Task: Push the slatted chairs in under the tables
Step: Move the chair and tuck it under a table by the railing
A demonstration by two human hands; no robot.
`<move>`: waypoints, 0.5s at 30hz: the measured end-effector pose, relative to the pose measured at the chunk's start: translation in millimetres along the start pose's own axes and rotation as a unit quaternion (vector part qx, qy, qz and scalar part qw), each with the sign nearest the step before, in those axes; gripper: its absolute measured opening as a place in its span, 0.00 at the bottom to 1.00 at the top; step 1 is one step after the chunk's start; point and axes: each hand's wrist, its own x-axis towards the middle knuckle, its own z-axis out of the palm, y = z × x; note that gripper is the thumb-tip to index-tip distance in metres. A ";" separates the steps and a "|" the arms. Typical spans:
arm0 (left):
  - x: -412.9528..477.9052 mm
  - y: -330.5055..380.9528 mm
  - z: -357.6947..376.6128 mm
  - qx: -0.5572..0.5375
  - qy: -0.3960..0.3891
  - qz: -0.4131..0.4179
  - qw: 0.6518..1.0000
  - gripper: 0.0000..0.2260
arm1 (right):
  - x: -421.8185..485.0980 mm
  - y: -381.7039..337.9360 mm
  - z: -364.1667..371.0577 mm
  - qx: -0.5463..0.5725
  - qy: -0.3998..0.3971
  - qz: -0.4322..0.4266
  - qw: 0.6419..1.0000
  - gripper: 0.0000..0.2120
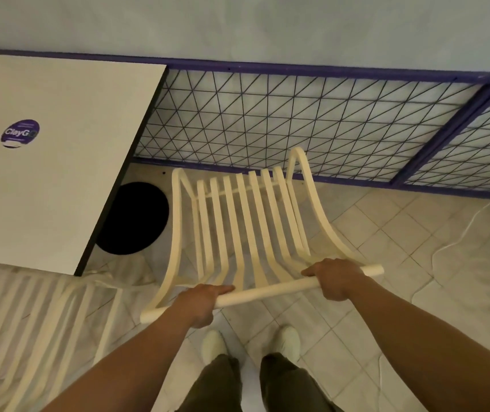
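The person stands behind a cream slatted chair, both hands clenched round its top rail: the left hand near the rail's left end, the right hand nearer the right end. The chair sits on the tiled floor, to the right of the white desk and not under it; its seat points at the mesh railing rather than at the desk.

I think the main risk is the line of travel. Pushed straight ahead, the chair would meet the railing, so it needs to swing left, and on that turn a leg could catch the black round base under the desk's edge. A white cable trails across the tiles on the right, well apart from the chair but easy to snag with a foot or a wide swing.

A second slatted chair stands at the lower left, its front just beside the desk's near corner, leaving little room there. The floor is pale tile with thin grout lines, the light dim, and a purple sticker marks the desk top.
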 end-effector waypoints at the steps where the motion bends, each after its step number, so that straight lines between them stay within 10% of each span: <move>1: -0.5 0.4 0.1 0.000 0.002 0.000 1.000 0.37 | -0.9 -0.8 -0.4 -0.002 -0.001 0.001 1.000 0.30; 15: -1.7 -9.1 0.6 -0.023 0.023 0.037 0.999 0.30 | -10.8 -13.0 4.4 0.030 0.032 0.055 0.998 0.27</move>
